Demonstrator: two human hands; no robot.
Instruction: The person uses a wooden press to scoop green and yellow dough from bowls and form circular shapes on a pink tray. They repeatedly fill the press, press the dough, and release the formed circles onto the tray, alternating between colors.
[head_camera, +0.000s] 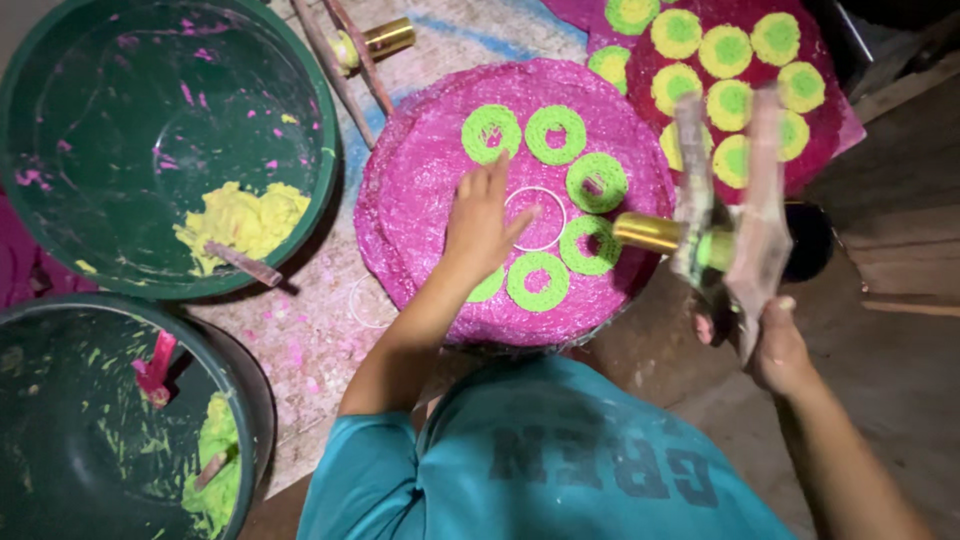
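My left hand (482, 222) rests on a round pink disc (420, 170), its fingers beside a thin white ring (536, 218) that lies among several green dough rings (555, 133). My right hand (775, 345) grips the two worn wooden handles of a dough press (735, 200). The press has a brass cylinder (650, 232) with green dough at its end, pointing toward the disc.
A green basin (60, 90) with yellow dough stands at upper left. A second basin (50, 340) with green dough and a pink stick is at lower left. Another pink disc (820, 130) with yellow-green rings lies at upper right. A second brass press (375, 40) lies behind.
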